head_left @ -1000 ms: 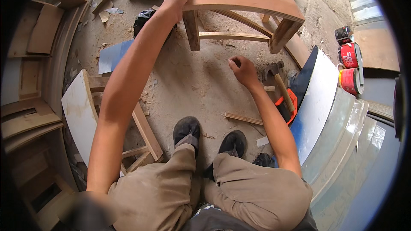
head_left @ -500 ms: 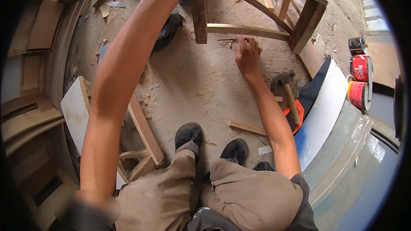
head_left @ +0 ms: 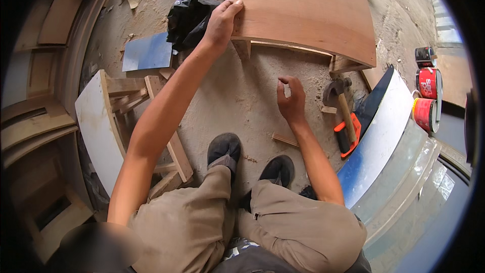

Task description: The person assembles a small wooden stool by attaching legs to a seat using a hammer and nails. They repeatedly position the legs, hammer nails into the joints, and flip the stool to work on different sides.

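Note:
A wooden piece with a brown plywood face [head_left: 303, 12] and a batten frame under it rests at the far side, its plywood face up. My left hand [head_left: 220, 25] grips its near left corner, thumb on top of the edge. Nearer to me and apart from the piece, my right hand [head_left: 292, 102] hangs over the floor with thumb and forefinger curled toward each other in a pinch. Whatever is in that pinch is too small to tell. To its right lies a claw hammer [head_left: 345, 114] with a wooden handle, across an orange and black saw handle [head_left: 348, 135].
At left stand a white-topped wooden frame [head_left: 97, 121] and stacked wooden cabinets [head_left: 38, 136]. A black plastic bag [head_left: 188, 23] and a blue-white board [head_left: 147, 52] lie beyond my left arm. Several cans [head_left: 429, 83] and a curved white panel [head_left: 376, 136] are at right. Wood offcuts [head_left: 285, 139] lie near my feet.
The wooden piece has turned over: its open frame faced me, and now its plywood face is up. My left hand has come nearer; my right hand has drawn back toward me.

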The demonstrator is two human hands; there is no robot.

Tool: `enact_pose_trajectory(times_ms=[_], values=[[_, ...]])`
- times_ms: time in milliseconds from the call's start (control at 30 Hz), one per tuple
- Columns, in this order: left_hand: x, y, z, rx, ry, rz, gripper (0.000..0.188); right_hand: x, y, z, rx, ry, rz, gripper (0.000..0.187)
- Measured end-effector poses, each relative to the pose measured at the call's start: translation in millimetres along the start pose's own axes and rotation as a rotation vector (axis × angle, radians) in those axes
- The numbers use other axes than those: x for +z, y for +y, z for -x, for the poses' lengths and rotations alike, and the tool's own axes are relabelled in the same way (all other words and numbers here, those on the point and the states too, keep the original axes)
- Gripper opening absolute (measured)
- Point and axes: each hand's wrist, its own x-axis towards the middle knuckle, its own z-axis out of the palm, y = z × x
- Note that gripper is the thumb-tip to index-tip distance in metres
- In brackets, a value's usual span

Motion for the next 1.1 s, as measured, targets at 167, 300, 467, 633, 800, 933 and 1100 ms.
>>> enact_pose_trajectory(times_ms=[167,300,467,633,800,933,1100], values=[[-43.7,-0.1,9.0,0.407,0.117,-0.370,0.031,-10.1,0.0,0.7,0.070,-0.040,-0.008,0.012],[-94.9,-8.8,15.7,0.479,0.415,-0.622,0.027,-12.9,-4.0,3.9,0.083,-0.017,-0.070,0.013],[-162.5,-70.9,14.4,0.409,0.204,-1.106,0.019,-2.5,-14.6,12.4,0.101,-0.142,-0.071,0.014],[-129.7,-83.9,32.0,0.303,0.058,-1.037,0.020,-17.5,-5.1,21.2,0.136,-0.139,-0.033,0.015],[-141.4,-87.0,-1.6,0.177,0.269,-0.986,0.033,-29.3,-3.6,27.2,0.177,-0.137,0.024,0.015],[-172.6,-116.9,-22.8,0.128,0.343,-1.141,0.043,-22.0,-6.9,29.1,0.191,-0.170,0.000,0.015],[-162.1,-135.1,-14.8,0.111,0.331,-1.189,0.046,-19.9,-11.6,29.7,0.188,-0.192,-0.023,0.017]])
